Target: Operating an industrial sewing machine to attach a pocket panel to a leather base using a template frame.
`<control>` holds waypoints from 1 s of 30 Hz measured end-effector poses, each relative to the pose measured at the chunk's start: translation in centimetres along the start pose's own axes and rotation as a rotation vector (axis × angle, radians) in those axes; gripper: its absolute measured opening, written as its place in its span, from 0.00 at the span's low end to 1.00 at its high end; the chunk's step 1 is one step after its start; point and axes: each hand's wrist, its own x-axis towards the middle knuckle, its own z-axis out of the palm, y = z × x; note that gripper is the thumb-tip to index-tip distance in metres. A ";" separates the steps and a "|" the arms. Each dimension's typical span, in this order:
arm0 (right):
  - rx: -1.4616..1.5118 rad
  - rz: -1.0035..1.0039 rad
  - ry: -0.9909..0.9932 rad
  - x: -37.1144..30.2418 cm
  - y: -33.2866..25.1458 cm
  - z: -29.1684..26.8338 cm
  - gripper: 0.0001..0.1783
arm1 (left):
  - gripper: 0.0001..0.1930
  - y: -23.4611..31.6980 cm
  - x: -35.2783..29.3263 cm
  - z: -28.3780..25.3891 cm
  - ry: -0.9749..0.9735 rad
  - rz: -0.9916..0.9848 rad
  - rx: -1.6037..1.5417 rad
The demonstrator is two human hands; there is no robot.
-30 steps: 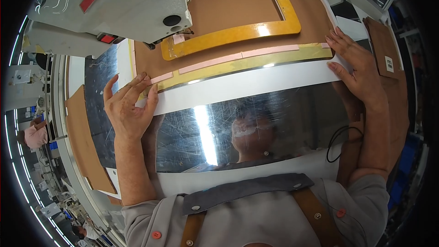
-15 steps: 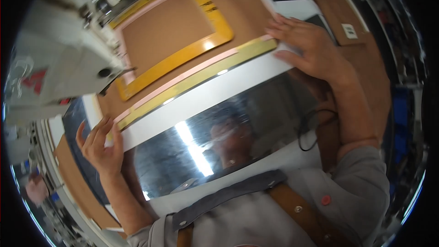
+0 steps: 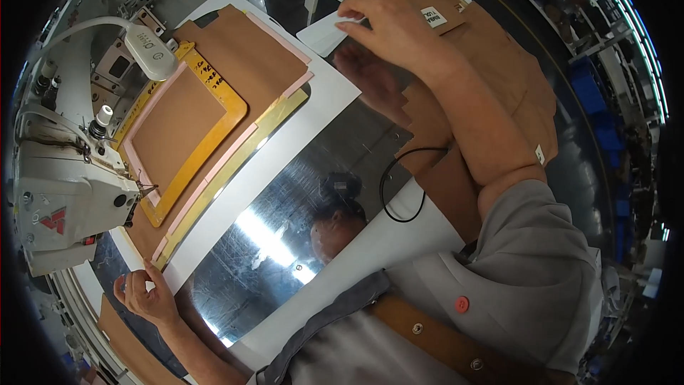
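The left hand (image 3: pixel 148 298) is half open, its fingers bent and spread a little apart. One fingertip sits at the near left corner of the brown panel (image 3: pixel 267 50), by the end of the yellow strip (image 3: pixel 206 193); nothing shows gripped in it, and whether that tip presses on the corner cannot be told. The right hand (image 3: pixel 388 25) is well apart from the panel, at the far right, with bent fingers and a gap between fingertips and thumb. It has hold of nothing visible. Its tips are just beside a white piece (image 3: pixel 320 37); contact is unclear.

The panel lies slantwise on a white sheet (image 3: pixel 324 96), with a yellow frame (image 3: pixel 234 110) on top and pink strips (image 3: pixel 192 208) along its near edge. A shiny metal plate (image 3: pixel 285 192) is between the panel and the person. Brown pieces (image 3: pixel 491 75) lie under the right forearm, and a machine head (image 3: pixel 71 192) stands at the left.
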 end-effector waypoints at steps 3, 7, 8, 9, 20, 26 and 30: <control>-0.179 0.121 -0.108 -0.4 2.4 -3.6 0.16 | 0.16 -0.3 -0.1 -0.3 -0.010 -0.019 0.007; -0.325 0.301 -0.392 -0.7 4.0 -6.0 0.22 | 0.16 -0.6 -0.2 -0.1 0.043 -0.022 -0.007; -0.324 0.301 -0.389 -1.0 4.0 -6.0 0.22 | 0.15 -0.7 -0.2 -0.1 0.015 -0.020 0.003; -0.356 0.302 -0.416 -1.5 4.1 -5.8 0.23 | 0.14 -0.8 -0.2 -0.2 -0.012 -0.018 0.014; -0.421 0.251 -0.299 -4.1 4.5 -4.7 0.27 | 0.12 0.7 0.5 -0.5 -0.200 -0.225 -0.261; -0.393 0.329 -0.387 -4.2 5.1 -4.5 0.26 | 0.12 0.7 0.5 -0.8 -0.199 -0.245 -0.260; -0.352 0.318 -0.355 -4.2 5.1 -4.8 0.24 | 0.12 0.2 0.4 -0.6 -0.199 -0.256 -0.297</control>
